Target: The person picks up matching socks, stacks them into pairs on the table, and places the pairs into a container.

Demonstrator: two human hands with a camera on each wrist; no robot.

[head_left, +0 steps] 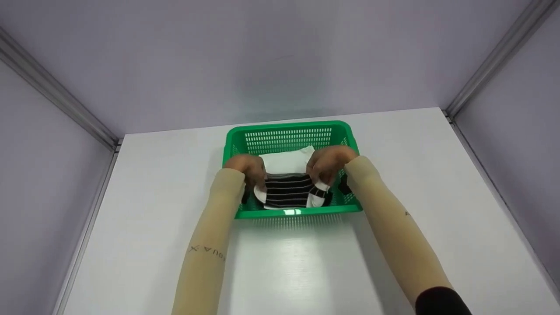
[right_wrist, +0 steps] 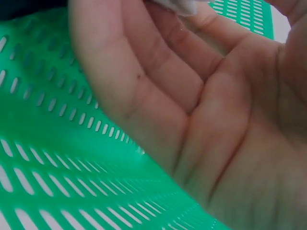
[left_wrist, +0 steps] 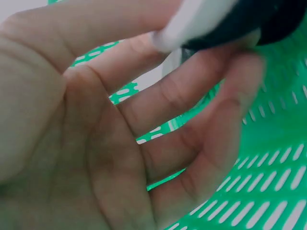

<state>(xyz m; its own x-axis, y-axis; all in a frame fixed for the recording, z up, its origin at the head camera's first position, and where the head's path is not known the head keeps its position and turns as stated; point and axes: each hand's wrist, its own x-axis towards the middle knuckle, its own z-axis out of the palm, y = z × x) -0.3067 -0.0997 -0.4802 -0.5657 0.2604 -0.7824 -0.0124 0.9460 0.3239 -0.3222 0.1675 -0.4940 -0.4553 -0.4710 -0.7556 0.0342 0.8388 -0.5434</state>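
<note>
A black sock with thin white stripes and white end patches stretches flat between my two hands, low inside the green basket. My left hand pinches its white left end; the left wrist view shows the white and dark fabric between thumb and fingers. At the sock's right end, my right hand grips the fabric with curled fingers. A scrap of pale fabric shows at those fingers in the right wrist view. Behind the sock lies a white cloth, partly covered by it.
Dark cloth lies by the basket's right wall, and more dark fabric by its left. The basket stands on a white table near the back wall. Side walls with metal frame strips bound the table.
</note>
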